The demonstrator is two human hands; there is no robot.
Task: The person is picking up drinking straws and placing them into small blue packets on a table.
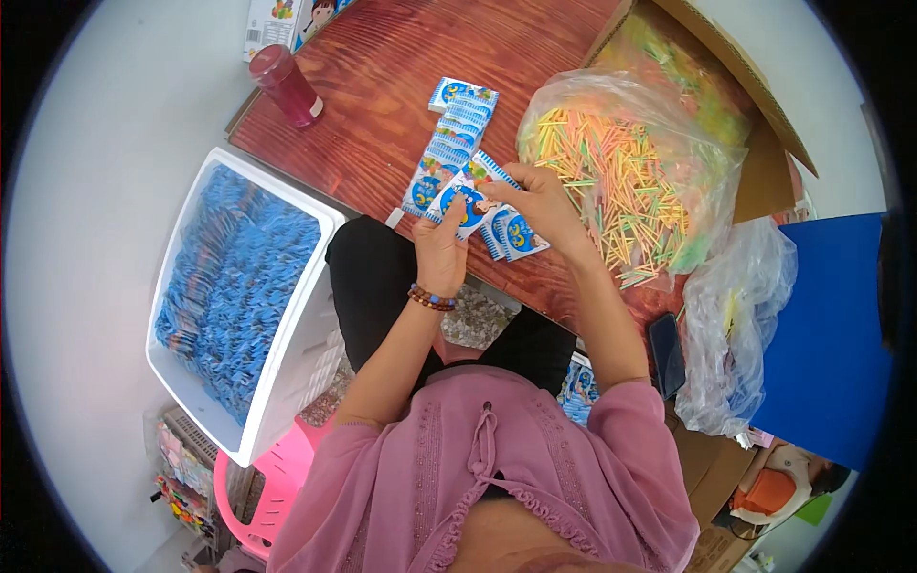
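Observation:
My left hand (439,246) and my right hand (540,201) together hold a small blue and white printed packet (465,198) over the near edge of a red-brown wooden table (382,76). More of the same packets lie fanned in a row (449,143) just beyond my hands, and a few more (514,234) sit under my right hand. A beaded bracelet (432,298) circles my left wrist. To the right, a clear plastic bag (621,162) lies open, full of thin coloured sticks in yellow, orange, pink and green.
A white crate (287,344) of blue packets stands at my left. A pink drinking bottle (287,86) sits on the table's far left corner. A cardboard box (755,105), an empty clear bag (735,306), a dark phone (667,353), a blue sheet (831,334) and a pink stool (277,477) surround me.

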